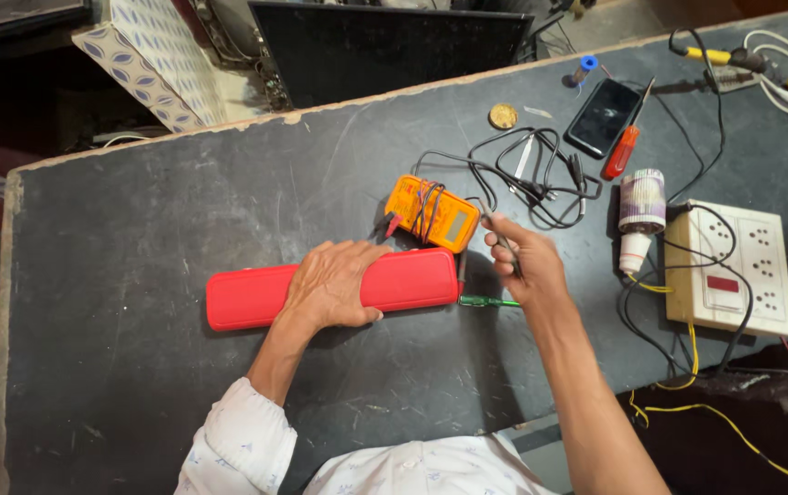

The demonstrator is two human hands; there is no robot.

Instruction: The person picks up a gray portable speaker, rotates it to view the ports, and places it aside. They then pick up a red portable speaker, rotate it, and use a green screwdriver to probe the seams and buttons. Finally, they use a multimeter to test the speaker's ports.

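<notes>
A long red box-shaped speaker (238, 300) lies flat on the dark table (137, 238). My left hand (331, 284) rests palm down on its top, holding it in place. My right hand (524, 261) sits just past the speaker's right end, fingers closed around a thin dark probe-like tool (500, 236) whose tip points up and away. A green-handled screwdriver (490, 302) lies on the table under that hand. Just behind the speaker sits an orange multimeter (432, 213) with leads wrapped around it.
Black cables (540, 174) tangle behind the multimeter. A phone (603, 116), a red-handled screwdriver (623, 149), a tape roll on a cup (640, 213), a cream switchboard (733, 266) and yellow wires (687, 367) crowd the right side. A dark screen (385, 46) stands beyond the far edge.
</notes>
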